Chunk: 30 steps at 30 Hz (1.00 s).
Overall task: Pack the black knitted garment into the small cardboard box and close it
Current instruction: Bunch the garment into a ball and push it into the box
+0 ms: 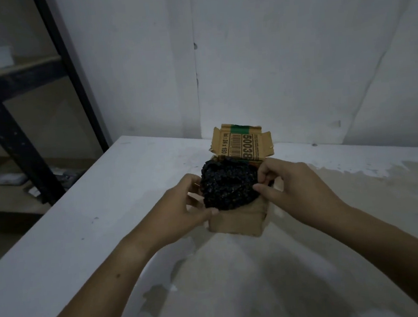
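A small cardboard box [237, 222] stands on the white table, its printed lid flap [242, 141] upright at the back. The black knitted garment [229, 183] is bunched in the box's mouth and bulges above the rim. My left hand [182, 207] holds the box's left side, thumb against the garment's lower edge. My right hand [288, 185] is at the right side, its fingers pinching the garment's right edge. The box's inside is hidden by the garment.
The white table [88, 234] has worn, stained patches in front and to the right. Close behind the box rises a white wall [269, 52]. A dark metal shelving rack [16, 134] with small items stands beyond the table's left edge.
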Each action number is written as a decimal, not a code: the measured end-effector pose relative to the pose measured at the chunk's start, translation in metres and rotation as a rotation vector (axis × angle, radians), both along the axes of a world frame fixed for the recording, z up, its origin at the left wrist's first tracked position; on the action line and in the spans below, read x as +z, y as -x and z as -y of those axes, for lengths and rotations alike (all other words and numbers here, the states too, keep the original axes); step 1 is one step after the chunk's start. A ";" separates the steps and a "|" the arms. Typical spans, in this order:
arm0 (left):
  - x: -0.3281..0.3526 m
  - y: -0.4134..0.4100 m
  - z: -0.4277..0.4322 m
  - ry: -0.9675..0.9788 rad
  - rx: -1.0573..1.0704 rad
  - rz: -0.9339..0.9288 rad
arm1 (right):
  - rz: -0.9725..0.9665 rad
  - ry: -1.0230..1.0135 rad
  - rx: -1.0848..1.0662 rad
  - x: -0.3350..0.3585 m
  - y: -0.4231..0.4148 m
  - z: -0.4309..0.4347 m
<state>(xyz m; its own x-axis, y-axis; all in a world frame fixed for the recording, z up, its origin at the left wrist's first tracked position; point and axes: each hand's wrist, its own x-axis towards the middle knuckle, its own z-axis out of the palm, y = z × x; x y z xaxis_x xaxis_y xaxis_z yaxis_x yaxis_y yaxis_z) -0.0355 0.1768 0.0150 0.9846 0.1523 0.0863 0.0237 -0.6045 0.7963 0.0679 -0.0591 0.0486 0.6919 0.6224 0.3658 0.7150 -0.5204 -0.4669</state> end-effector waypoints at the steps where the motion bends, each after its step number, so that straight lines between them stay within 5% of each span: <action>1: -0.002 -0.001 0.002 -0.011 0.012 0.045 | -0.010 0.002 0.000 0.001 0.001 -0.001; 15: 0.013 -0.021 0.018 -0.021 0.127 0.293 | 0.125 0.415 0.083 -0.010 0.005 -0.013; 21: 0.020 -0.024 0.014 -0.094 0.050 0.220 | 0.060 0.287 0.095 -0.011 0.004 -0.001; 25: 0.034 -0.035 0.018 -0.119 0.082 0.067 | 0.042 0.215 0.071 -0.012 0.007 0.000; 28: 0.038 -0.050 0.018 0.299 0.202 -0.347 | -0.055 0.113 0.026 -0.010 0.005 0.002; 30: 0.039 -0.055 0.015 0.407 0.214 -0.520 | -0.071 0.106 0.010 -0.012 0.005 0.003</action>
